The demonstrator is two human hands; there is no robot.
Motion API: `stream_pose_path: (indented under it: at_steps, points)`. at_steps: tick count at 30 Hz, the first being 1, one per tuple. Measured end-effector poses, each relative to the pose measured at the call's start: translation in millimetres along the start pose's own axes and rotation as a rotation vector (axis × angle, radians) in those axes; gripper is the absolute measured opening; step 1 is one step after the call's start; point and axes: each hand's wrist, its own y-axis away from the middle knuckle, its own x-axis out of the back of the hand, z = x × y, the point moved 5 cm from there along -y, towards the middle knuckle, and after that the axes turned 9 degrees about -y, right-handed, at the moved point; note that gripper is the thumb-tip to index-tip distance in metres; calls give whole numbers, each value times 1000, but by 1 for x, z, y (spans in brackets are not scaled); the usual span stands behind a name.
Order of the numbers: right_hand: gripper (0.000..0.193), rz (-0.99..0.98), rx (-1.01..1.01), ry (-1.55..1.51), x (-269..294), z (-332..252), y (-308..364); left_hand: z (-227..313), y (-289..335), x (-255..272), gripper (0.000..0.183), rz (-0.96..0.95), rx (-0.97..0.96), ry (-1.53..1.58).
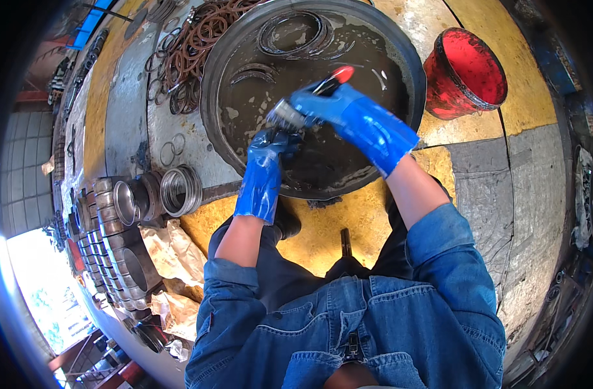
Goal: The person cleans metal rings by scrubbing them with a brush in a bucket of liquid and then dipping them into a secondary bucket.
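Both my hands wear blue rubber gloves and meet above a wide round pan (212, 123) of dark, murky liquid. In my right hand (332, 107) is a brush (340, 74) with a black and red handle; its greyish head, smeared by motion, points down-left toward my other glove. My left hand (265, 152) is closed just below the brush head, its fingers curled; what they grip is hidden. Several thin metal rings (290, 35) lie at the far side of the pan, partly in the liquid, with curved ring edges (254, 72) showing nearer its left side.
A dirty red bucket (465, 74) stands right of the pan. Rusty rings (202, 39) are heaped at its left. Nearer on the left are shiny stacked rings (181, 191), rows of metal cylinders (115, 233) and crumpled brown paper (173, 249). Yellow and grey plates (478, 188) cover the floor.
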Motion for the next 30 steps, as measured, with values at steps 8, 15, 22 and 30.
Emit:
stream_pose_path:
  at_steps: [8, 15, 22, 30]
  points:
    - [26, 388, -289, 323, 37, 0, -7, -1, 1, 8, 20, 78, 62, 39]
    - [34, 214, -30, 122, 3, 0, -4, -3, -10, 4, 18, 35, 11, 112]
    - [40, 424, -280, 477, 55, 24, -15, 7, -2, 1, 20, 31, 100, 28]
    - [40, 635, -159, 457, 98, 6, 20, 37, 14, -32, 24, -187, 221, -169]
